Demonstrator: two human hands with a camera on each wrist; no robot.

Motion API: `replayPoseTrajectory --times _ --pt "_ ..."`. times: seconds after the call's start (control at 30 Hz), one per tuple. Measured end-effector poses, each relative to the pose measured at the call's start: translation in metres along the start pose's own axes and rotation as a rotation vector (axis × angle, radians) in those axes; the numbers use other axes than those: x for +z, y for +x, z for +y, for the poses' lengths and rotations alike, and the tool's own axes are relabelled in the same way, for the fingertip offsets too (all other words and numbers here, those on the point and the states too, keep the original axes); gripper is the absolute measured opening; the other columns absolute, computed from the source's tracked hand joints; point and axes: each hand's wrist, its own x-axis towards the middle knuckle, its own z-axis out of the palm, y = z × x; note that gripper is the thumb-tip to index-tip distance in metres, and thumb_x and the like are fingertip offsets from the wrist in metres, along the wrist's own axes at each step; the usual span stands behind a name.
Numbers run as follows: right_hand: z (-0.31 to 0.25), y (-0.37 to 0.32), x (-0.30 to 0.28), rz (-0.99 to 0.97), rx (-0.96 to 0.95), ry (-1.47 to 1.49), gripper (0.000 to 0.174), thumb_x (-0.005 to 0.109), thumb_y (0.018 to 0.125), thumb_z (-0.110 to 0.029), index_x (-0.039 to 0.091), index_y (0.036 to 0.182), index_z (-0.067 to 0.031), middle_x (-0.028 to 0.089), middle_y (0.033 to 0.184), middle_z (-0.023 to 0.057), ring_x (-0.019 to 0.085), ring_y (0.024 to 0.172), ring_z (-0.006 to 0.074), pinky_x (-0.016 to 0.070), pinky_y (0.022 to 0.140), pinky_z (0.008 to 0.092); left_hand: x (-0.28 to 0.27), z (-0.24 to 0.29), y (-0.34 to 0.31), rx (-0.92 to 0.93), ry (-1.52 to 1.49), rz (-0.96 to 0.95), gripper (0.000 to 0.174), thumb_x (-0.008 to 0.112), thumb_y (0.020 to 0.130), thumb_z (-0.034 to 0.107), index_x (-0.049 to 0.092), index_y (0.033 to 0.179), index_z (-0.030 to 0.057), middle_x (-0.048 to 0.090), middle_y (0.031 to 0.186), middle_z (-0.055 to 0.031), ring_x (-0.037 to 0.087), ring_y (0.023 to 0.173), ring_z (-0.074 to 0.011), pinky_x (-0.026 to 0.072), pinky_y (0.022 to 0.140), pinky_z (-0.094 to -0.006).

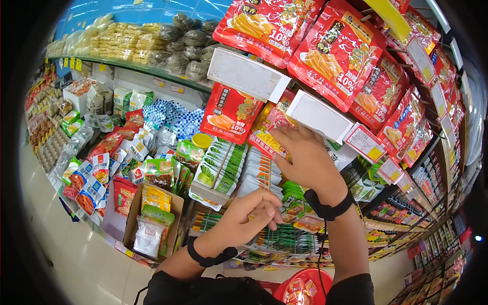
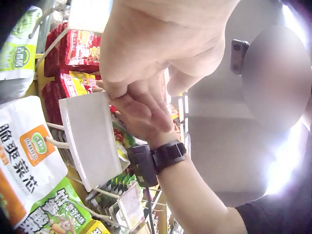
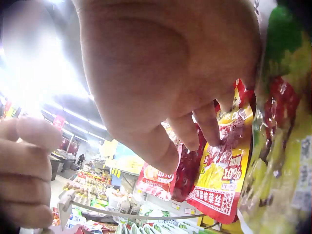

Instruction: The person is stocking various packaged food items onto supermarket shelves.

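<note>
My right hand (image 1: pixel 305 155) reaches to a yellow-and-red food packet (image 1: pixel 268 142) hanging on a rack. In the right wrist view, its fingers lie against the front of that packet (image 3: pixel 222 168), beside a red packet (image 3: pixel 189 170). My left hand (image 1: pixel 252 216) is held lower, in front of hanging white-and-green packets (image 1: pixel 216 170), its fingers loosely bent and nothing in them. From the left wrist, this hand (image 2: pixel 165 53) overlaps the right hand in view. A white price-tag holder (image 1: pixel 320 116) sits just above the right hand.
Large red packets (image 1: pixel 338 56) hang above on hooks with projecting price tags. Bagged goods and an open carton (image 1: pixel 175 223) fill the display at left. A red basket (image 1: pixel 325 277) holding packets is low by the body. Wire hooks (image 2: pixel 58 144) jut outward.
</note>
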Motion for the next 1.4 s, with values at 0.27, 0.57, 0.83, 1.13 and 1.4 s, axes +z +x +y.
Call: replayPoseTrajectory --times 0.27,0.57,0.83,1.13,1.4 --pt "0.003 -0.016 -0.004 -0.119 0.041 -0.018 0.046 0.064 0.086 -0.024 0.061 0.128 -0.0062 0.06 0.132 0.015 0.046 0.134 0.0397 0.0357 0.109 0.0548 0.002 -0.001 -0.011 0.051 0.018 -0.002 0.017 0.051 0.103 0.011 0.056 0.113 -0.0007 0.066 0.091 -0.0093 0.066 0.081 -0.0142 0.0537 0.071 -0.0275" --pt "0.006 -0.027 -0.003 0.069 0.12 0.032 0.052 0.065 0.083 -0.018 0.056 0.132 -0.0037 0.06 0.127 0.0229 0.056 0.12 0.0407 0.046 0.101 0.0465 0.007 -0.006 -0.012 0.032 0.066 -0.01 0.015 0.052 0.101 0.009 0.06 0.107 -0.0018 0.065 0.086 -0.0079 0.065 0.076 -0.0121 0.0521 0.069 -0.0259" --pt "0.001 -0.02 0.004 0.085 0.111 -0.093 0.062 0.066 0.083 -0.02 0.049 0.14 -0.0042 0.056 0.133 0.0238 0.058 0.115 0.0413 0.046 0.1 0.0483 0.015 -0.008 -0.013 0.065 0.124 -0.03 0.013 0.053 0.1 0.007 0.061 0.105 -0.0018 0.066 0.083 -0.0078 0.066 0.074 -0.0121 0.0521 0.066 -0.0262" --pt "-0.01 -0.054 -0.02 0.024 -0.018 0.337 0.061 0.067 0.083 -0.016 0.047 0.14 -0.0014 0.058 0.127 0.0208 0.059 0.111 0.0396 0.0494 0.093 0.044 0.034 -0.017 -0.024 -0.058 0.171 -0.158 0.013 0.052 0.1 0.007 0.063 0.102 -0.0014 0.069 0.087 -0.0096 0.069 0.082 -0.016 0.0551 0.071 -0.0287" --pt "-0.008 -0.166 -0.034 0.025 0.039 0.615 0.063 0.069 0.085 -0.011 0.047 0.142 -0.0029 0.06 0.13 0.0183 0.062 0.111 0.0379 0.0524 0.092 0.0412 0.049 -0.09 -0.051 -0.286 0.285 -0.398 0.015 0.058 0.099 0.012 0.065 0.108 0.0017 0.072 0.095 -0.0074 0.069 0.088 -0.0165 0.0528 0.079 -0.0309"
